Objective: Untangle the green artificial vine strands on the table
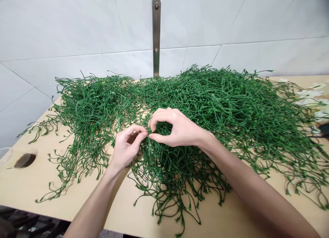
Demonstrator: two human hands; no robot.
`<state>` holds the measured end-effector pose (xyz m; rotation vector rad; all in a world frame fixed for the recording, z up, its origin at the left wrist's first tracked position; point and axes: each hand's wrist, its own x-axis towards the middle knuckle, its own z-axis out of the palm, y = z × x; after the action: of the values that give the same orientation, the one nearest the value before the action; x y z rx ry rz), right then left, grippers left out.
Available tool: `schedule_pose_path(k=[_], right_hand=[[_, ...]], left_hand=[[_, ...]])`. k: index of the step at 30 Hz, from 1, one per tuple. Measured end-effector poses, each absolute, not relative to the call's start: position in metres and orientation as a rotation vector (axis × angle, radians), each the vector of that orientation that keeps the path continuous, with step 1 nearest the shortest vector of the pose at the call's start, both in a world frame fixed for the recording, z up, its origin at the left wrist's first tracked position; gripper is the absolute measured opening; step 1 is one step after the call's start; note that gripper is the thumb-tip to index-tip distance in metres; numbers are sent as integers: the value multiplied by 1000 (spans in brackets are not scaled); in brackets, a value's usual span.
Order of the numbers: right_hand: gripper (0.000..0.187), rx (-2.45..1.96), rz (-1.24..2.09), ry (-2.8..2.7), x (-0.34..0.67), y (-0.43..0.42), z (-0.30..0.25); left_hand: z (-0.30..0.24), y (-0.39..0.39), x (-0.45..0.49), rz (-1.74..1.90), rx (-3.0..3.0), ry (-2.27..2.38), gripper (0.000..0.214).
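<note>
A large tangled heap of thin green artificial flower stems (210, 97) with small flared tips spreads over the table. At the heap's near middle, my left hand (128, 145) pinches a green stem between thumb and forefinger. Right beside those fingertips, my right hand (177, 128) has its thumb and forefinger curved into a ring, their tips nearly meeting on the same stem. The exact spot where the fingertips meet is small and partly hidden. Loose stems hang from below my hands toward the table's front edge.
The light wooden table (84, 203) stands against a white tiled wall (64, 25). A metal bracket (156, 36) rises at the back. A round dark hole (25, 160) is at the left. White artificial flowers (312, 94) and a dark object (324, 129) are at the right edge.
</note>
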<state>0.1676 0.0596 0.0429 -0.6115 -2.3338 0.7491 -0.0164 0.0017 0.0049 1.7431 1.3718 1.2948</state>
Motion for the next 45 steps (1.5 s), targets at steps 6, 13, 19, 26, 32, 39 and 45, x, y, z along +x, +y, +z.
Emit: schedule_pose_path(k=[6,13,19,26,32,39,45], right_hand=[[14,-735,337,-2510,170,53,48],[19,-735,434,-2637,169,50,54],[20,-799,536,-2690,167,53,48],[21,-775,544,-2677,167,55,46],[24,-745,609,-2596,162,58,33],[24,-570,666,-2490,175,72,29],[16,-756,666,-2357,177,65,47]], left_hand=[[5,-1,-15,1320,1761,1392,8],[4,-1,-14,1273,1974,1409,7],[-1,1,-15,1205,2065,1398,10],[-3,-1,-12,1250,1999,1406,10],[-6,-3,-9,1245,2015,1377,12],[-5,0,-10,1302,1680,1434,9],[-2,3,-8,1407,1647,1405,7]])
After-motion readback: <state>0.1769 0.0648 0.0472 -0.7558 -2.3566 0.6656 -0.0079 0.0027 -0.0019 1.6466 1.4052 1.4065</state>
